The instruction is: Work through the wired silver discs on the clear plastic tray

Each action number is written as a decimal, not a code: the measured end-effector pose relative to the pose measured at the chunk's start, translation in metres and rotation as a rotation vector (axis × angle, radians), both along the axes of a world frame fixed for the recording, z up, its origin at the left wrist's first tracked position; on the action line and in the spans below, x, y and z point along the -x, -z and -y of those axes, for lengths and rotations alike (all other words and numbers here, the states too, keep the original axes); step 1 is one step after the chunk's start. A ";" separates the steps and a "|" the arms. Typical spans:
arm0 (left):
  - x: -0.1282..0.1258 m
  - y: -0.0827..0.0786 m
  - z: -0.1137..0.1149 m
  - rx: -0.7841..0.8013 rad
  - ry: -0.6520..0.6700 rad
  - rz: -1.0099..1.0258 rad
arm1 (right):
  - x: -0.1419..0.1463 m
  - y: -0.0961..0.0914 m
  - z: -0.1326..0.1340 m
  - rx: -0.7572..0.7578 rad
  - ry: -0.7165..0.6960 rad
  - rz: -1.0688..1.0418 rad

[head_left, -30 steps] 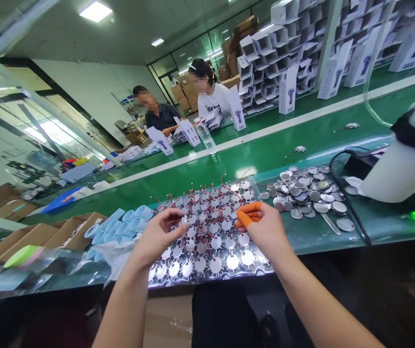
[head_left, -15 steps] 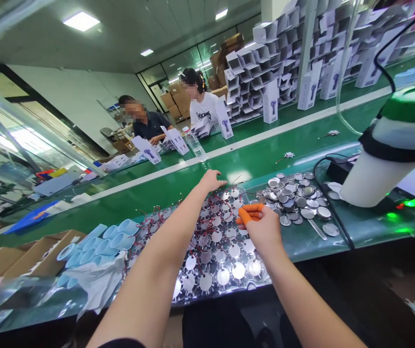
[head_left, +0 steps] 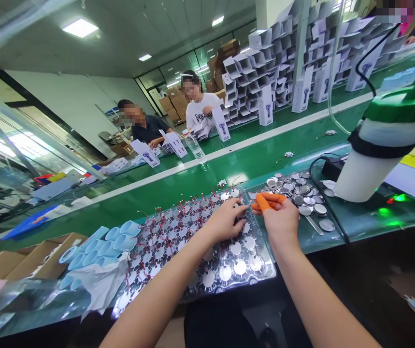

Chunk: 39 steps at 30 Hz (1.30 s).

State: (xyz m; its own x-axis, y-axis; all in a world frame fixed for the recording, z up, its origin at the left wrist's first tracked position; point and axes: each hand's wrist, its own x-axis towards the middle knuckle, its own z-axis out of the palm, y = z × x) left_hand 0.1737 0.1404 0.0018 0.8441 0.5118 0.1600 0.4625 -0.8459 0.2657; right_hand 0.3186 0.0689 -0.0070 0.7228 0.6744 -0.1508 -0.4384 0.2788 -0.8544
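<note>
My left hand [head_left: 226, 220] is over the right part of a clear plastic tray [head_left: 265, 278], its thumb and fingers apart and nothing visible between them. Its fingertips come close to my right hand [head_left: 283, 220], which has orange finger covers on and is pinched closed by the tray's right edge. What the right fingers hold, if anything, is hidden. Rows of small round metal parts with spiky rims and red wires fill the tray. One spiky part [head_left: 222, 182] sits just past its far edge. A heap of silver discs [head_left: 303, 191] lies beyond my right hand.
A white bottle with a green lid [head_left: 381, 145] stands at right, a black cable [head_left: 314, 176] beside it. Light-blue plastic parts [head_left: 107, 246] and a cardboard box [head_left: 44, 256] are at left. Across the green belt [head_left: 156, 186], two people sit near a water bottle [head_left: 194, 146] and stacked white boxes.
My left hand has come back from the tray's far edge toward my right hand. A spiky part now shows where it was. My right hand has shifted a little to the right.
</note>
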 end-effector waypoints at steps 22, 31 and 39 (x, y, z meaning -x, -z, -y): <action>0.146 0.016 0.151 0.083 -0.654 0.280 | 0.060 -0.002 0.028 0.104 -0.458 0.073; 0.136 0.006 0.133 0.086 -0.513 0.124 | 0.086 0.027 0.042 0.259 -0.876 0.450; 0.136 0.008 0.129 0.134 -0.587 0.199 | 0.094 0.034 0.045 0.273 -0.921 0.550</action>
